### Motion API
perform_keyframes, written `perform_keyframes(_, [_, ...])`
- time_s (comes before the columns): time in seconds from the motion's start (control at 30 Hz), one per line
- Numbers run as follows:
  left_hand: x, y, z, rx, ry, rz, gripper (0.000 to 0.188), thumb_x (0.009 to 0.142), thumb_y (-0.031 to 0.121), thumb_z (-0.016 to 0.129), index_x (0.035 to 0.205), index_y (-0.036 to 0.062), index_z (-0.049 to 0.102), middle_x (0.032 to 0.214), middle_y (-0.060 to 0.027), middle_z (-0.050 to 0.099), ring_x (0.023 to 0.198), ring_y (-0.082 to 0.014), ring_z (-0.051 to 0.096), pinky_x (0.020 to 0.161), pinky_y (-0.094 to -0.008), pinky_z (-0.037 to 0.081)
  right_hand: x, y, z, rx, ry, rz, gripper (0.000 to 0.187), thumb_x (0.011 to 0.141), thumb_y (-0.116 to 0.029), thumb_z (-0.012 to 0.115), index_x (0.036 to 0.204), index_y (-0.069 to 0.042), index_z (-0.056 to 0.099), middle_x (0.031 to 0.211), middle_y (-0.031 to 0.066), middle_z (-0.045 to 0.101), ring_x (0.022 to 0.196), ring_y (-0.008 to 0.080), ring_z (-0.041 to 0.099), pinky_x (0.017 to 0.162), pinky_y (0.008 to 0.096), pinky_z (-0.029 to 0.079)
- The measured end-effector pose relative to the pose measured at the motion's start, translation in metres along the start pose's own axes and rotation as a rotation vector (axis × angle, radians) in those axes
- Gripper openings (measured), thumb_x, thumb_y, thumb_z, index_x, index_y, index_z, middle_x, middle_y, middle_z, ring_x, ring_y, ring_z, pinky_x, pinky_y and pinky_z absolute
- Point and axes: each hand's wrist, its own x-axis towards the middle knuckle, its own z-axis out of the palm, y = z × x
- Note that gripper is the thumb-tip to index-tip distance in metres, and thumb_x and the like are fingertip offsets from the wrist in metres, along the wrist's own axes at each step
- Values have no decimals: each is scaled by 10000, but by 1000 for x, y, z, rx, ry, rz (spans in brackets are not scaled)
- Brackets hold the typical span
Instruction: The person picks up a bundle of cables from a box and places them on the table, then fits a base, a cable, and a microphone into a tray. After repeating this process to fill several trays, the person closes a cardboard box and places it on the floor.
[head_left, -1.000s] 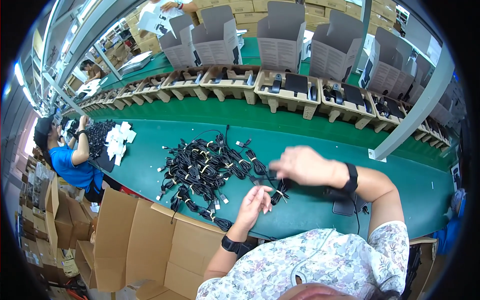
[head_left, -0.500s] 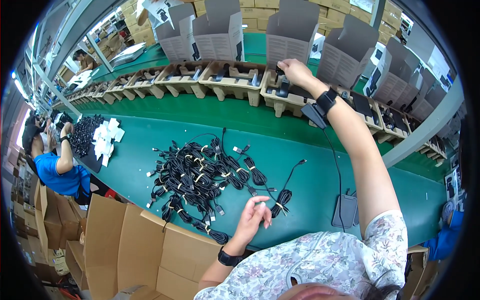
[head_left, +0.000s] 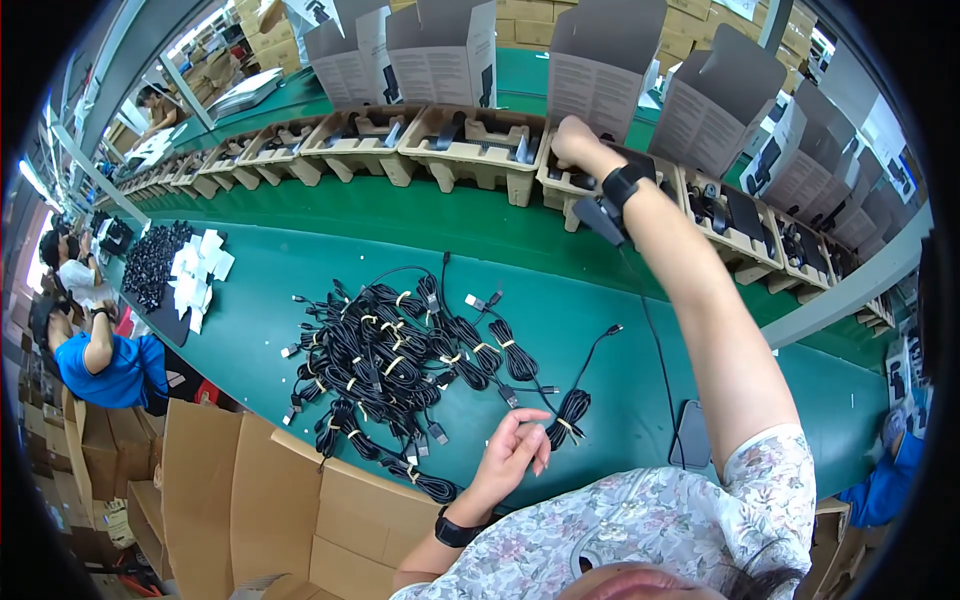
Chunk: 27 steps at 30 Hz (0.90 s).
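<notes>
Head: left grip [head_left: 515, 452] part-curled, empty, by cable bundle [head_left: 571, 415]; right grip [head_left: 583, 146] unclear, at tray [head_left: 557, 192].

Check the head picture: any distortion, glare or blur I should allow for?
Head view: the tray row bows and the corners go black; head view: a strip light at far left glares white; head view: the cable pile and left hand look fairly crisp, but the right hand shows no clear fingertips.

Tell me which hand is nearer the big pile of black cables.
Left: the left hand is beside the pile, at its lower right; the right hand is farther off, up at a tray.
</notes>
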Motion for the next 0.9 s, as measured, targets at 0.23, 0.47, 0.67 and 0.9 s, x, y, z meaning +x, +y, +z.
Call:
perform_keyframes(0.23, [2, 0, -5, 59, -17, -3, 189, 958, 137, 430, 1105, 27, 476, 703, -30, 533, 562, -66, 478, 515, -189, 400, -24, 10, -24, -103, -326, -306, 285, 827, -147, 599, 1036, 40, 548, 989, 235, 598, 930, 336, 592, 800, 393, 468])
perform_keyframes(0.47, [1, 2, -7, 25, -31, 2, 175, 957, 124, 428, 1090, 27, 484, 699, -23, 530, 575, -64, 491, 515, -189, 407, -33, 30, -10, -279, 12, -465, 356, 816, -280, 628, 1042, -7, 602, 1096, 186, 574, 1003, 330, 545, 865, 401, 425])
perform_keyframes(0.67, [4, 3, -2, 60, -22, 11, 170, 959, 108, 412, 1087, 20, 482, 671, -38, 523, 553, -86, 476, 520, -198, 392, -49, 32, -19, -592, 58, -375, 300, 829, -356, 586, 1030, -136, 623, 1046, 139, 588, 1008, 322, 541, 855, 401, 428])
perform_keyframes(0.9, [1, -3, -7, 48, 20, 82, 166, 963, 119, 407, 1076, 25, 485, 668, -42, 532, 536, -84, 479, 520, -196, 395, -59, 24, 3, -477, 236, -385, 175, 789, -268, 588, 871, -118, 631, 978, 101, 590, 988, 302, 542, 769, 444, 449])
